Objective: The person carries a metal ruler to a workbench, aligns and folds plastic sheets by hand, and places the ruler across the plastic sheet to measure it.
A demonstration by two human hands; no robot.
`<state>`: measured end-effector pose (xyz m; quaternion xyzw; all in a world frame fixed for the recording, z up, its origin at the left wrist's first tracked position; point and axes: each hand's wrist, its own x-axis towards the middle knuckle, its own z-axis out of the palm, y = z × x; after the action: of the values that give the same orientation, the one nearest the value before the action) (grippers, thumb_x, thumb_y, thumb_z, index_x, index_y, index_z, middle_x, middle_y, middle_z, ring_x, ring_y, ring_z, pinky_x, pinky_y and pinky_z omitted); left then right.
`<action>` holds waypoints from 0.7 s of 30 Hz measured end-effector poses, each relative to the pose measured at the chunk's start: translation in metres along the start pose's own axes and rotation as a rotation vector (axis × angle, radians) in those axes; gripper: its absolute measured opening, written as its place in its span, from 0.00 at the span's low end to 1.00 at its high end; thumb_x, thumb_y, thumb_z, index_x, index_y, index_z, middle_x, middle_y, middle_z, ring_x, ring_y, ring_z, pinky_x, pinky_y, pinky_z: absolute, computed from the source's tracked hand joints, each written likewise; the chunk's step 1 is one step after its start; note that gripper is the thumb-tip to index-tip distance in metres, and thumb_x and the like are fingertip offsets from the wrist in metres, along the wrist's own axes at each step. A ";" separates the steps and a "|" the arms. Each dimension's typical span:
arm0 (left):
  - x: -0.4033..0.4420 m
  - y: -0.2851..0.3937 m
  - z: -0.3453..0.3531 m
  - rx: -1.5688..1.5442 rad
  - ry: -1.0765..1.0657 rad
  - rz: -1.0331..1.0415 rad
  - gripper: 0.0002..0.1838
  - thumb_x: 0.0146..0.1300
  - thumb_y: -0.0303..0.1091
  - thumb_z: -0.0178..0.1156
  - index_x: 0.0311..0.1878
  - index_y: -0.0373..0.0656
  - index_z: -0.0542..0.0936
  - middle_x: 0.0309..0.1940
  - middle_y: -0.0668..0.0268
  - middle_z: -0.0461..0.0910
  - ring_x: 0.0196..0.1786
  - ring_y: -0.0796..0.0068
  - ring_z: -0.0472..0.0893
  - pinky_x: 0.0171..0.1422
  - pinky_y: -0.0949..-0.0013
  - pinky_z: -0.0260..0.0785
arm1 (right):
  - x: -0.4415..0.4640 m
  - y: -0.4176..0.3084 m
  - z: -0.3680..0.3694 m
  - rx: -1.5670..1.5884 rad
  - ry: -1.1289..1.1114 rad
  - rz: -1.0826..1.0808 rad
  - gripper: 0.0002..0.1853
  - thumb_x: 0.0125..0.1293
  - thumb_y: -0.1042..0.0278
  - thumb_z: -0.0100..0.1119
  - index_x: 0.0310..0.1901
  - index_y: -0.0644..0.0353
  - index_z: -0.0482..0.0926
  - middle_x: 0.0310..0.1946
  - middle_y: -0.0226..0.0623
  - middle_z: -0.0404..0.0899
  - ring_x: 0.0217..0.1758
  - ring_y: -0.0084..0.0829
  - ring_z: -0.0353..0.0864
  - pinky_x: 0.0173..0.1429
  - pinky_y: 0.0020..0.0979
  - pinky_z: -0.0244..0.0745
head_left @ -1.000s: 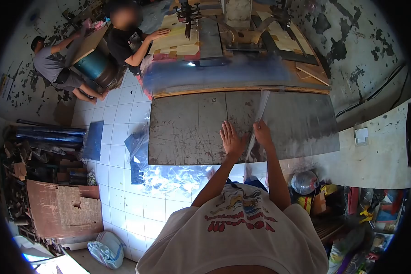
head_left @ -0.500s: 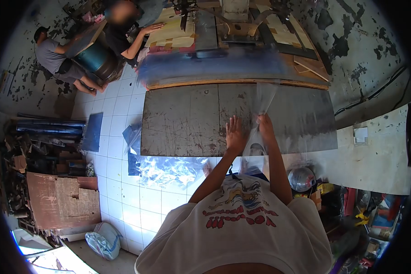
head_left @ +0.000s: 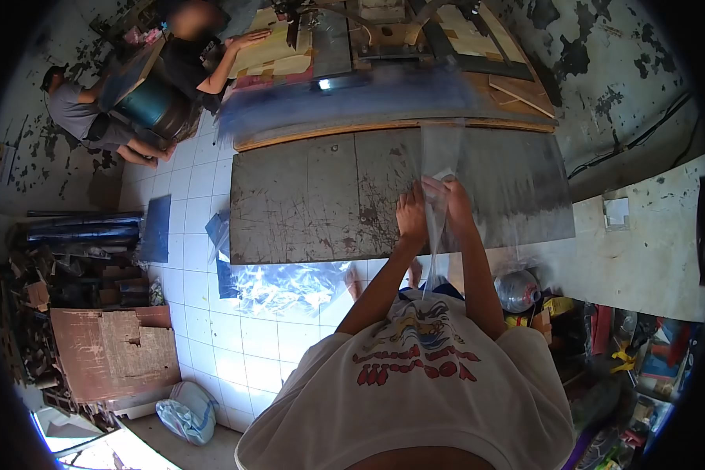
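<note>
A clear plastic sheet (head_left: 440, 149) lies over the right part of the scratched grey tabletop (head_left: 298, 196), with a narrow gathered fold running down toward my shirt. My right hand (head_left: 454, 205) pinches this fold, its fingers bent over to the left. Just left of it, my left hand (head_left: 412, 215) has curled fingers against the fold's left side and seems to hold it; its thumb is hidden. Both hands are close together above the tabletop.
Behind the tabletop stands a machine (head_left: 384, 35) with a wooden-edged bed and a blurred bluish sheet (head_left: 345, 98). One person (head_left: 200, 59) has a hand on its left side; another (head_left: 86, 117) sits by a drum (head_left: 153, 110). Crumpled plastic (head_left: 290, 288) lies on the tiled floor.
My left hand has gone from lying flat with fingers spread to curled beside the plastic fold. My right hand has turned inward, and the hands are closer together. The view has shifted slightly.
</note>
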<state>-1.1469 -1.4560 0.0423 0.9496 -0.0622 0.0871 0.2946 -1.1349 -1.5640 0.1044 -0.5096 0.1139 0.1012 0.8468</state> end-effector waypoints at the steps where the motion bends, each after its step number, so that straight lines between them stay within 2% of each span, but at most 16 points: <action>1: 0.003 0.002 -0.001 -0.014 -0.016 -0.029 0.36 0.56 0.31 0.59 0.68 0.34 0.59 0.50 0.52 0.73 0.50 0.54 0.75 0.56 0.55 0.70 | 0.000 -0.003 0.001 -0.014 0.021 0.006 0.12 0.67 0.59 0.39 0.40 0.58 0.67 0.60 0.53 0.73 0.65 0.45 0.70 0.64 0.43 0.65; 3: 0.008 0.006 -0.001 -0.042 -0.047 -0.082 0.37 0.53 0.31 0.62 0.67 0.34 0.61 0.49 0.50 0.73 0.50 0.51 0.75 0.52 0.56 0.72 | -0.001 -0.008 0.003 -0.061 0.047 -0.005 0.14 0.68 0.58 0.38 0.42 0.61 0.68 0.58 0.53 0.74 0.63 0.44 0.72 0.62 0.42 0.68; 6: 0.012 0.006 0.001 -0.020 -0.074 -0.081 0.37 0.52 0.26 0.60 0.67 0.34 0.60 0.49 0.49 0.72 0.51 0.49 0.75 0.51 0.57 0.73 | -0.006 -0.018 0.006 -0.199 0.040 -0.071 0.17 0.71 0.56 0.37 0.45 0.62 0.68 0.57 0.52 0.75 0.61 0.43 0.75 0.58 0.40 0.72; 9: 0.012 -0.009 0.006 -0.074 0.080 -0.030 0.33 0.50 0.23 0.59 0.64 0.34 0.65 0.45 0.46 0.75 0.47 0.45 0.77 0.47 0.55 0.75 | -0.024 -0.053 0.011 -0.398 -0.040 -0.200 0.20 0.73 0.54 0.38 0.51 0.63 0.67 0.55 0.51 0.76 0.57 0.41 0.77 0.55 0.39 0.76; 12: 0.020 -0.020 -0.037 -0.350 0.208 -0.084 0.29 0.50 0.17 0.55 0.61 0.33 0.69 0.39 0.47 0.78 0.40 0.46 0.79 0.44 0.57 0.75 | -0.034 -0.125 -0.003 -0.473 -0.174 -0.314 0.22 0.73 0.53 0.41 0.55 0.65 0.67 0.52 0.48 0.79 0.50 0.39 0.82 0.54 0.38 0.76; 14: 0.028 -0.040 -0.086 -0.335 0.303 -0.071 0.26 0.52 0.15 0.51 0.58 0.34 0.73 0.33 0.50 0.80 0.34 0.50 0.80 0.39 0.58 0.74 | -0.059 -0.202 0.016 -0.635 -0.135 -0.320 0.21 0.72 0.54 0.44 0.53 0.66 0.68 0.49 0.47 0.81 0.46 0.38 0.84 0.54 0.36 0.76; 15: 0.031 -0.061 -0.110 -0.352 0.331 -0.055 0.27 0.51 0.12 0.49 0.58 0.35 0.74 0.30 0.55 0.78 0.32 0.58 0.80 0.36 0.61 0.72 | -0.072 -0.235 0.029 -0.648 -0.131 -0.359 0.20 0.70 0.56 0.45 0.51 0.66 0.69 0.46 0.46 0.82 0.43 0.38 0.84 0.54 0.35 0.75; 16: 0.036 -0.089 -0.132 -0.286 0.351 -0.081 0.29 0.50 0.11 0.48 0.58 0.37 0.75 0.27 0.59 0.76 0.28 0.67 0.77 0.33 0.65 0.70 | -0.086 -0.273 0.044 -0.796 -0.147 -0.416 0.20 0.68 0.56 0.46 0.50 0.66 0.70 0.46 0.46 0.82 0.41 0.36 0.84 0.54 0.36 0.75; 17: 0.034 -0.110 -0.174 -0.288 0.388 -0.048 0.30 0.49 0.11 0.47 0.58 0.40 0.75 0.25 0.63 0.75 0.26 0.72 0.75 0.31 0.67 0.68 | -0.106 -0.295 0.063 -0.813 0.034 -0.509 0.20 0.68 0.55 0.46 0.50 0.66 0.71 0.44 0.45 0.82 0.37 0.33 0.84 0.47 0.34 0.77; 18: 0.034 -0.141 -0.214 -0.220 0.411 -0.087 0.30 0.46 0.10 0.47 0.56 0.38 0.76 0.26 0.58 0.77 0.27 0.64 0.77 0.31 0.64 0.70 | -0.114 -0.326 0.064 -0.841 -0.008 -0.506 0.20 0.68 0.55 0.47 0.50 0.65 0.71 0.43 0.44 0.82 0.36 0.32 0.83 0.42 0.30 0.77; 19: 0.033 -0.184 -0.250 -0.091 0.431 -0.164 0.28 0.48 0.13 0.47 0.55 0.38 0.76 0.27 0.58 0.78 0.27 0.63 0.78 0.31 0.63 0.70 | -0.120 -0.356 0.062 -0.868 -0.052 -0.503 0.20 0.69 0.55 0.47 0.50 0.64 0.71 0.41 0.43 0.82 0.35 0.30 0.83 0.37 0.27 0.77; 20: 0.030 -0.247 -0.284 0.186 0.474 -0.164 0.27 0.48 0.16 0.49 0.55 0.40 0.77 0.31 0.56 0.80 0.29 0.62 0.79 0.33 0.60 0.71 | -0.128 -0.378 0.071 -0.951 0.046 -0.551 0.19 0.69 0.53 0.47 0.48 0.61 0.72 0.36 0.37 0.80 0.30 0.25 0.79 0.31 0.23 0.72; 21: 0.022 -0.287 -0.333 0.100 0.492 -0.237 0.24 0.51 0.20 0.50 0.52 0.44 0.80 0.36 0.55 0.82 0.31 0.59 0.80 0.35 0.58 0.71 | -0.132 -0.400 0.071 -1.010 0.155 -0.581 0.22 0.69 0.50 0.48 0.52 0.61 0.70 0.40 0.36 0.77 0.33 0.24 0.78 0.32 0.22 0.72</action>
<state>-1.1196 -1.0322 0.1594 0.9139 0.1270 0.2830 0.2619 -1.1395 -1.6922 0.5123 -0.8662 -0.0311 -0.1310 0.4811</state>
